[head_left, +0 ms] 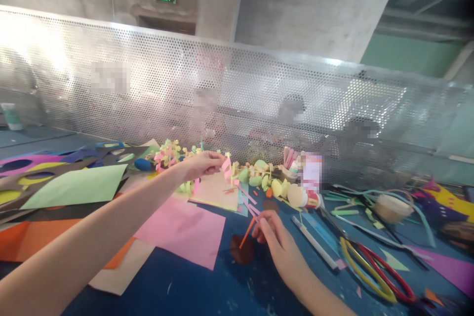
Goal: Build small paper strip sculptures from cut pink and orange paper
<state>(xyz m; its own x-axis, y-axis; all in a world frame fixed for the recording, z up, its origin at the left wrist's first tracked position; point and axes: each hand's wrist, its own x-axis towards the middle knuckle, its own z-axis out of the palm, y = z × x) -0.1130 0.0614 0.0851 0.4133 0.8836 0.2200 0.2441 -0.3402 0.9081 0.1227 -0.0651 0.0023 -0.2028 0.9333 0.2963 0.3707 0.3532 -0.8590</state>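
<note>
My left hand [206, 164] reaches forward over the table, its fingers closed on a small pink paper piece [227, 170] beside the row of paper flowers [170, 154]. Nearer to me, my right hand [272, 232] has its fingers bent together beside an orange stick [247, 233]; whether they grip it is hard to tell. The stick's lower end meets a dark brown disc [241, 251] on the blue table. Thin pink strips [254, 207] lie just beyond the right fingertips. Left of the disc is a pink sheet [185, 229].
Green [77, 185] and orange sheets [70, 237] cover the left side. At right are a white pen [314, 243], yellow-handled scissors [365, 271], red-handled scissors [388, 271] and a glue bottle [303, 197]. A perforated metal panel [148, 84] stands behind.
</note>
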